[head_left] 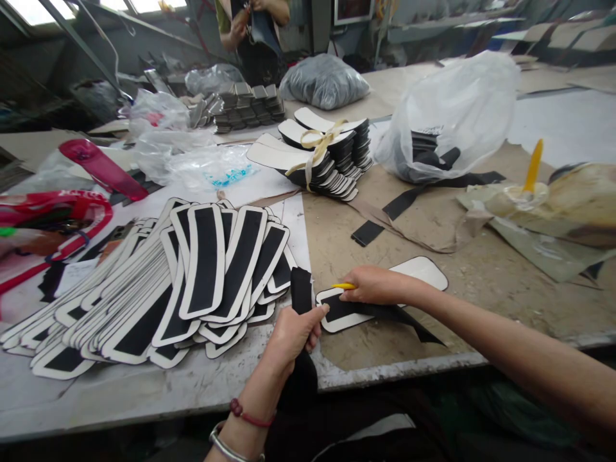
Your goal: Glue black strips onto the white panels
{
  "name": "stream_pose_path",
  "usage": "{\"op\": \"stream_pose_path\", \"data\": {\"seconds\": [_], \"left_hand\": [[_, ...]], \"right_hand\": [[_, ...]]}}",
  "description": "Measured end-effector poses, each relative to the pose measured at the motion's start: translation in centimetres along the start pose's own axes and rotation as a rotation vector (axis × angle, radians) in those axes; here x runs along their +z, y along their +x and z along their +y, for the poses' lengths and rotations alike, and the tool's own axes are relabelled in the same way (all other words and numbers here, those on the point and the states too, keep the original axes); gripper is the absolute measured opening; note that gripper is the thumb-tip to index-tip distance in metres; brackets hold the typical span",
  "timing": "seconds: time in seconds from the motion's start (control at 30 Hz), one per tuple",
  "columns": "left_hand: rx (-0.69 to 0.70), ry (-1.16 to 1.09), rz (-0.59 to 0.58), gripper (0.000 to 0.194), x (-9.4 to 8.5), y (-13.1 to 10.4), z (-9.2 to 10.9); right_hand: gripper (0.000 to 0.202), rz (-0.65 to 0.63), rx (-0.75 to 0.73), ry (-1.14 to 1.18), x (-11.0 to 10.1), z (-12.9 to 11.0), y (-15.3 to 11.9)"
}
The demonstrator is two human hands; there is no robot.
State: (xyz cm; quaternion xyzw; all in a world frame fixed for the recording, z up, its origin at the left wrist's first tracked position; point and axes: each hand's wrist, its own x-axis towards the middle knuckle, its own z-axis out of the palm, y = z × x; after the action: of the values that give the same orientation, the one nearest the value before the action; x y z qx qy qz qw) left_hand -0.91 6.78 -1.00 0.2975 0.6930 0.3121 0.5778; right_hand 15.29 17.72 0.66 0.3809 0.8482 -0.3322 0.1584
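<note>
My left hand is closed round a black fabric strip, whose end sticks up above the fingers. Its thumb reaches to the left end of a curved white panel lying on the brown board. My right hand rests over the middle of that panel, closed on a thin yellow tool with its tip pointing left. Under it, a second black strip lies along the panel and trails off past its front edge. Part of the panel is hidden by my right hand and forearm.
To the left spreads a large heap of white-edged black panels. Tied panel stacks stand behind. At right are a clear plastic bag and a glue container with a yellow stick. A person stands across the table.
</note>
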Motion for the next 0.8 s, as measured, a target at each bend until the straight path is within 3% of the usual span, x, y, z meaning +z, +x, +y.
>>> {"op": "stream_pose_path", "data": {"seconds": [0.13,0.27,0.4,0.53,0.63,0.8], "left_hand": [[0.007,0.036,0.037,0.038,0.4,0.6,-0.1],[0.011,0.044,0.055,0.038,0.5,0.6,-0.2],[0.025,0.027,0.052,0.038,0.3,0.7,-0.5],[0.035,0.027,0.041,0.039,0.3,1.0,-0.8],[0.035,0.042,0.043,0.039,0.4,1.1,-0.9],[0.04,0.08,0.05,0.04,0.5,0.5,-0.7]], "right_hand": [[0.028,-0.013,-0.007,0.009,-0.2,-0.3,-0.1],[0.024,0.002,0.01,0.002,-0.7,0.1,-2.5],[0.023,0.093,0.075,-0.043,-1.1,3.0,-7.0],[0.026,0.215,0.244,0.057,-1.6,6.7,-10.0],[0.028,0.285,0.335,0.031,-1.6,7.7,-10.1],[0.032,0.34,0.546,-0.151,-1.1,6.8,-8.5]]}}
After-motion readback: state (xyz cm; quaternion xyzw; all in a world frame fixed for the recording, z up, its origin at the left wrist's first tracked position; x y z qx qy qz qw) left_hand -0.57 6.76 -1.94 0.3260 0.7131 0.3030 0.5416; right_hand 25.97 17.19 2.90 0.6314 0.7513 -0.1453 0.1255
